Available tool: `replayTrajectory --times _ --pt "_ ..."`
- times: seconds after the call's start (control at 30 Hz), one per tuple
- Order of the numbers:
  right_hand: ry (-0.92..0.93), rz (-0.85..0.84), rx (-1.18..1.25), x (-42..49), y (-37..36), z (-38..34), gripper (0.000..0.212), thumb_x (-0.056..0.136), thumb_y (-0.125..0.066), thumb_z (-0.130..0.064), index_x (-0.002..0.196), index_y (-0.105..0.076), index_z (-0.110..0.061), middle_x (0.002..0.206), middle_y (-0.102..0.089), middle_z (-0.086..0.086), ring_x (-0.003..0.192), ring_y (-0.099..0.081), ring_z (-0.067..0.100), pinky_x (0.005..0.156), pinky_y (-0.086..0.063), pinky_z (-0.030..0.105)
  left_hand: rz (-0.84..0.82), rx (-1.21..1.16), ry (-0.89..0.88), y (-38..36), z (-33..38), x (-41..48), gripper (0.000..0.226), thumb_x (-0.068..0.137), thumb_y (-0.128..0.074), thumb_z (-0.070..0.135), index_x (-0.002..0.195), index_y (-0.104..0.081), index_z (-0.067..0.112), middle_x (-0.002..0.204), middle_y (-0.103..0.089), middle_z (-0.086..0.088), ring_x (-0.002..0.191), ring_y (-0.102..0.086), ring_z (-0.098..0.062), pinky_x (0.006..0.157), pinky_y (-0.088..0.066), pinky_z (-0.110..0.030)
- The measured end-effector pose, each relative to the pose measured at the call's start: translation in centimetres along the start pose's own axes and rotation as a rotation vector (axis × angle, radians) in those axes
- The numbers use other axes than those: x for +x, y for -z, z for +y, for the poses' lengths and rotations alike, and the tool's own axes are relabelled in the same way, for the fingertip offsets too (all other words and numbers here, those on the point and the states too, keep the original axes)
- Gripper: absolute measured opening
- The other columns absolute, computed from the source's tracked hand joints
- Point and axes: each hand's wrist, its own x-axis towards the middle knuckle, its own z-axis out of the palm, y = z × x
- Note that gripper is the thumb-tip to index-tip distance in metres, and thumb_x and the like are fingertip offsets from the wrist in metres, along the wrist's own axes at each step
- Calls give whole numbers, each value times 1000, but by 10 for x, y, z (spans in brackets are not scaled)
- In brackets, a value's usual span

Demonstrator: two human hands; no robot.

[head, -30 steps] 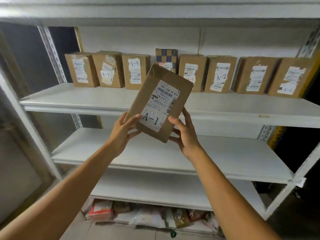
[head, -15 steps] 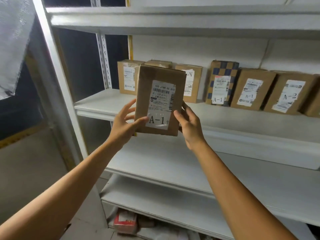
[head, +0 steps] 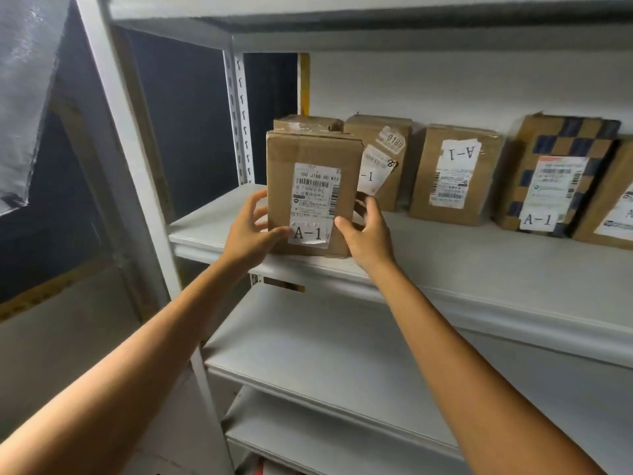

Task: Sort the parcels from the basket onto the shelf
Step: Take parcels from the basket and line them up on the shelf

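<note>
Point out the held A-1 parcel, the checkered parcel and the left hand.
held A-1 parcel (head: pixel 315 193): head view, on its shipping label.
checkered parcel (head: pixel 558 176): head view, on its white label.
left hand (head: pixel 251 231): head view, back of hand.

Both bare forearms are reaching forward and upward, converging. Our left hand (head: pixel 251 233) is gripping the parcel (head: pixel 310 152) at its lower left edge, thumb lying across the front, fingers (head: pixel 255 202) spreading. Our right hand (head: pixel 370 234) is gripping the lower right edge, fingers curling behind.
</note>
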Motion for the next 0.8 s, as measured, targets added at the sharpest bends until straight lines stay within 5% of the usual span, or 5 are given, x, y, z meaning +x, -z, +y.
replayTrajectory --times 0.13,0.23,0.63,0.8 --pt "-60 30 -125 54 -35 15 37 81 -72 -27 108 -47 -19 105 -66 -5 97 -63 18 82 -51 36 -25 45 -16 11 -25 60 63 80 -73 8 122 -36 36 128 -58 -7 107 -62 -19 75 -58 -25" --pt "-49 61 -142 85 -61 27 40 80 -73 -25 109 -47 -15 107 -67 0 97 -63 23 85 -51 42 -11 53 -23 22 -42 96 58 81 -71 8 123 -38 32 123 -61 -6 106 -64 -18 81 -58 -31" --pt "-15 180 -368 122 -105 44 44 86 -68 -34 115 -41 -14 120 -63 3 105 -59 26 77 -41 27 -117 53 20 52 -78 171 45 83 -71 14 118 -45 23 120 -66 -7 101 -67 -16 89 -54 -34" --pt "-136 149 -297 117 -106 31 39 87 -66 -26 118 -44 -15 120 -64 1 106 -60 23 85 -48 33 -127 -9 39 48 -72 161 59 87 -66 9 139 -40 18 130 -59 -4 110 -61 -17 96 -51 -35"
